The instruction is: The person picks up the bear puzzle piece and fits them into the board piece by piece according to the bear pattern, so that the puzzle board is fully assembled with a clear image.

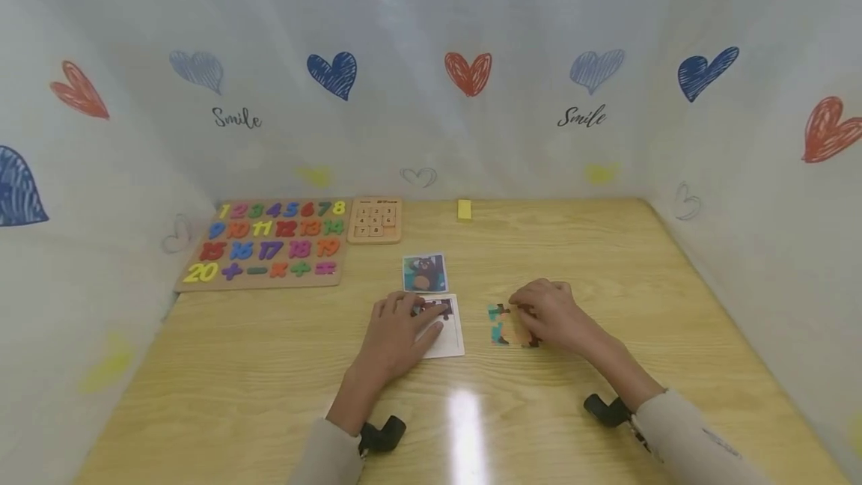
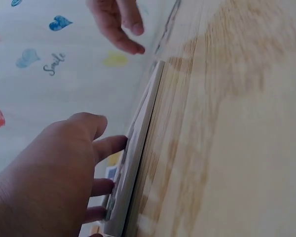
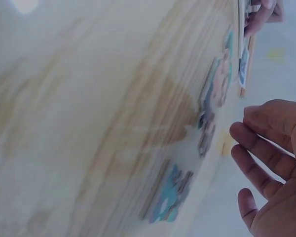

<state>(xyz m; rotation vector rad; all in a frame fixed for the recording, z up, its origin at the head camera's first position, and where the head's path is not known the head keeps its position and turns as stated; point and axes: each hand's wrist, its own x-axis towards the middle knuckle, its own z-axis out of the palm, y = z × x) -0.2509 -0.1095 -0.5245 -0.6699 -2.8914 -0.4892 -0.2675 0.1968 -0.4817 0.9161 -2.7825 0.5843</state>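
Note:
My left hand (image 1: 399,335) rests with extended fingers on a white puzzle tray (image 1: 446,345). Its fingertips touch dark jigsaw pieces along the tray's upper part; the left wrist view shows these fingers (image 2: 111,145) on top of the thin tray edge. Just above the tray lies a picture card (image 1: 426,273) of a brown bear. Over loose jigsaw pieces (image 1: 499,334) to the right hovers my right hand (image 1: 548,313), partly covering them. In the right wrist view its fingers (image 3: 256,140) are loosely bent, apart from the pieces (image 3: 170,197), and nothing shows between them.
A board of coloured numbers (image 1: 269,242) lies at the back left of the wooden table (image 1: 572,425). Beside it is a wooden sliding number puzzle (image 1: 375,221). A small yellow block (image 1: 465,209) sits near the back edge. Heart-printed curtains surround the table.

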